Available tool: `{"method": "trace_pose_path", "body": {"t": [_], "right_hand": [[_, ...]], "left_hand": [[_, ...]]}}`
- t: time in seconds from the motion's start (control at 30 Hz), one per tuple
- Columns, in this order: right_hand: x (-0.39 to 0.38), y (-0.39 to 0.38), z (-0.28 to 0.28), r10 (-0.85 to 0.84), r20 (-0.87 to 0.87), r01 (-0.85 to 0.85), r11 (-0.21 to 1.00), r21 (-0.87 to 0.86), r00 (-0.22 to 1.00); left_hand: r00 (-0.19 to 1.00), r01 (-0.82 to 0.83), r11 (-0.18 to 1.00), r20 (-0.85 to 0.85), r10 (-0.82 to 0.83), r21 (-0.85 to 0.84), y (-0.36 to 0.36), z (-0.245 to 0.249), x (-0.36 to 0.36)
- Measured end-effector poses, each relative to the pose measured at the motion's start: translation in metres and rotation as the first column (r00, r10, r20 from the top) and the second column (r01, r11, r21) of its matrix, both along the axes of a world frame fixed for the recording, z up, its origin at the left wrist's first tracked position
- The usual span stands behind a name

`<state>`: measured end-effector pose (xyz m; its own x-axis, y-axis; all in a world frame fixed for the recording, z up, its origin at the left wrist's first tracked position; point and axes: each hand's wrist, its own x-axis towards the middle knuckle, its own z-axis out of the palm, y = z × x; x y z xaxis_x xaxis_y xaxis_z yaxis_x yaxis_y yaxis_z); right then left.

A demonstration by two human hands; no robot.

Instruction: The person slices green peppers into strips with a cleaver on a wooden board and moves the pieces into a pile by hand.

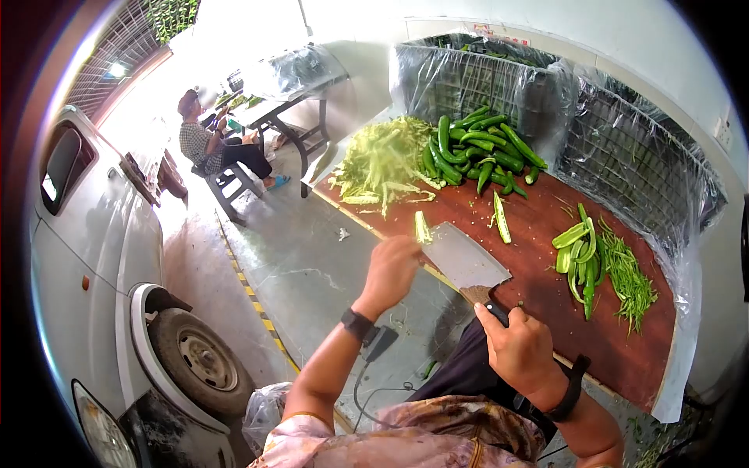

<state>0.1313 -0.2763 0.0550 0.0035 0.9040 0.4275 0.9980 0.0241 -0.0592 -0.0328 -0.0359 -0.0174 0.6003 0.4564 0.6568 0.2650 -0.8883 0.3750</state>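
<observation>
My right hand (519, 347) grips the dark handle of a broad cleaver (466, 257), whose blade lies flat over the near edge of the red-brown table. My left hand (394, 269) is beside the blade's left corner, its fingers bent together; whatever they hold is hidden. Just beyond the blade lies a pale pepper piece (422, 227), with a halved green pepper (502, 218) farther right. Whole green peppers (484, 148) are heaped at the back, beside a pile of pale pepper cores (382, 160). On the right are split pepper pieces (577, 257) and thin green shreds (628, 281).
Plastic-covered crates (632, 148) stand behind the red-brown table (616, 363). At the far left a person (207, 140) sits on a stool by another table (269, 109). A white vehicle (101, 242) is on the left. A cable (360, 398) hangs near my left forearm.
</observation>
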Motion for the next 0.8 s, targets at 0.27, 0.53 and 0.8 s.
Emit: {"method": "trace_pose_path", "body": {"t": [0.27,0.53,0.8], "right_hand": [[0.006,0.008,0.033,0.016,-0.094,-0.021,0.998,-0.054,0.995],[0.003,0.014,0.051,-0.015,-0.109,0.006,0.997,-0.077,0.994],[-0.009,-0.013,0.048,-0.019,0.001,0.019,0.989,-0.149,1.0]], "left_hand": [[0.999,-0.001,0.995,0.039,-0.003,0.102,-0.04,-0.006,0.011],[0.993,-0.107,0.989,-0.042,0.112,0.1,-0.045,-0.001,0.018],[0.998,-0.056,0.984,0.032,0.052,0.168,-0.04,-0.012,0.021]]}}
